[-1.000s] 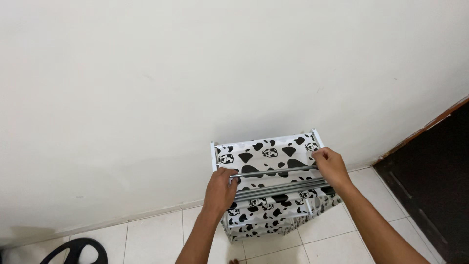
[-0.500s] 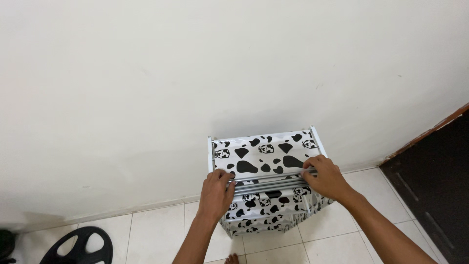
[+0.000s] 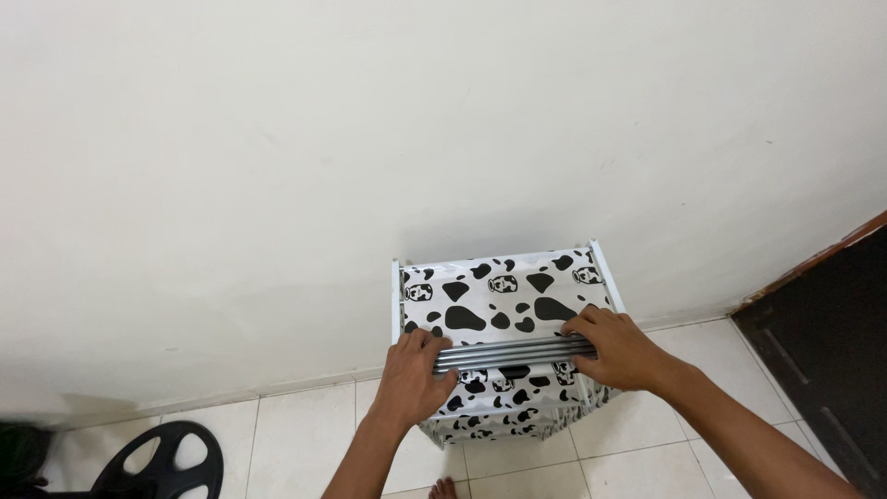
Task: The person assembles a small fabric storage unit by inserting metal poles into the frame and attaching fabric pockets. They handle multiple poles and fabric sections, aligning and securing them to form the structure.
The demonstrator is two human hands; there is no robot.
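Observation:
A small rack covered in white fabric with black cow-like patches point(image 3: 504, 300) stands on the floor against a pale wall. Across its top lies a bundle of grey metal rods point(image 3: 513, 351). My left hand point(image 3: 416, 374) grips the left end of the bundle. My right hand point(image 3: 619, 346) rests over the right end, fingers curled around the rods. White frame posts point(image 3: 396, 296) stick up at the rack's back corners. The lower front of the rack is partly hidden by my hands.
A black wheel-like disc point(image 3: 162, 462) lies on the white tiled floor point(image 3: 296, 444) at lower left. A dark door or panel point(image 3: 822, 342) with a reddish-brown frame stands at the right. My toe point(image 3: 445, 487) shows at the bottom edge.
The view has shifted, so the rack sits higher and nearer the middle. My hands have slid forward along the rack top with the rods, and the black disc has come into view.

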